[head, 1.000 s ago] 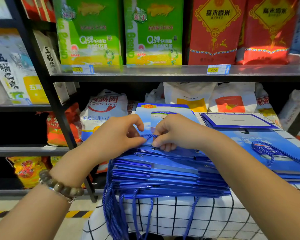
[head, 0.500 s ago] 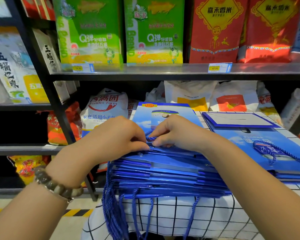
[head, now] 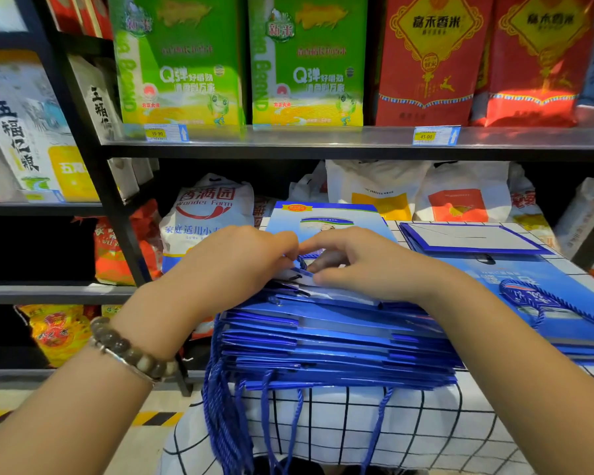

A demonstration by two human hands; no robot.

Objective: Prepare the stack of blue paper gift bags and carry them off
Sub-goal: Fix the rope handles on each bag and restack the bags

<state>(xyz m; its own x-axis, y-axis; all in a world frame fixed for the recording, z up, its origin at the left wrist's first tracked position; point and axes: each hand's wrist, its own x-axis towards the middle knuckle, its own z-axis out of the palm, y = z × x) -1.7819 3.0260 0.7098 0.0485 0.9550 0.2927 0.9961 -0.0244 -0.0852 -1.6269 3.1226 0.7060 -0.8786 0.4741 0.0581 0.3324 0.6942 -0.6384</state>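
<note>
Store shelving [head: 357, 142] fills the background from 9 o'clock to 3 o'clock. Green rice bags [head: 182, 63] and red rice bags [head: 429, 63] stand on the upper shelf, their tops cut off by the frame edge. A white sack [head: 206, 214] sits on the shelf below, its lower part hidden behind the left hand.

A table with a checked cloth [head: 408, 423] occupies the foreground from 5 o'clock to 3 o'clock. The stack of blue paper gift bags [head: 340, 344] lies flat on it at centre, mouths toward the camera. Hanging cords [head: 220, 406] drop over the table edge at 7 o'clock of the stack, and their ends run out of frame.

The left hand [head: 234, 265] and right hand [head: 364, 265] meet on top of the stack. Between them rises one cord handle [head: 301, 261] of the top bag.
- Left hand: fingers curled tight, thumb and forefinger pinching at the cord handle. The remaining fingertips are hidden under the knuckles.
- Right hand: fingers curled over the cord handle, thumb resting on the top bag's mouth edge. The exact contact point is partly hidden.

A beaded bracelet [head: 131, 351] circles the left wrist.

A second pile of blue bags [head: 546, 303] lies at 3 o'clock of the stack — touching or just beside it, the right forearm hides which. Its right side is cut off.
</note>
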